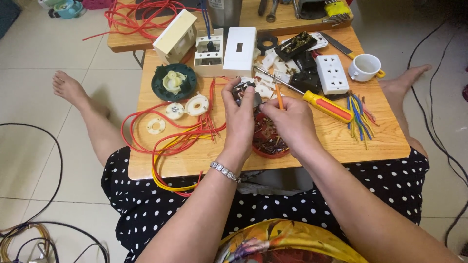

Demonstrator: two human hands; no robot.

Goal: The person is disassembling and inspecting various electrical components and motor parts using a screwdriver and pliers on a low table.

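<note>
Holding a small dark switch part (245,92) above the middle of a low wooden table (370,141), the left hand (240,117) has its fingers closed round the piece from the left side. One right hand (292,122) sits just beside it, fingers pinched on a thin orange-tipped tool (278,95) that points up at the part; what the tool is exactly I cannot tell. The part looks grey-black with a bit of metal showing, mostly hidden by the fingers. Under both hands lies one red dish (269,146) full of small brown and metal bits.

One screwdriver (312,100) with a yellow and red handle lies just right of the hands. One white mug (366,66) stands at the right edge. One white multi-socket outlet (331,73) lies beside it, and one white cover plate (240,51) stands behind the hands, next to one open white box (208,53) and one cream box (175,36). One dark green round part (174,82) holds a pale insert, and three pale discs (185,109) lie below it. A tangle of red and yellow wires (170,141) spreads over the left of the table, and a bunch of short coloured wire offcuts (360,114) lies at the right.
</note>
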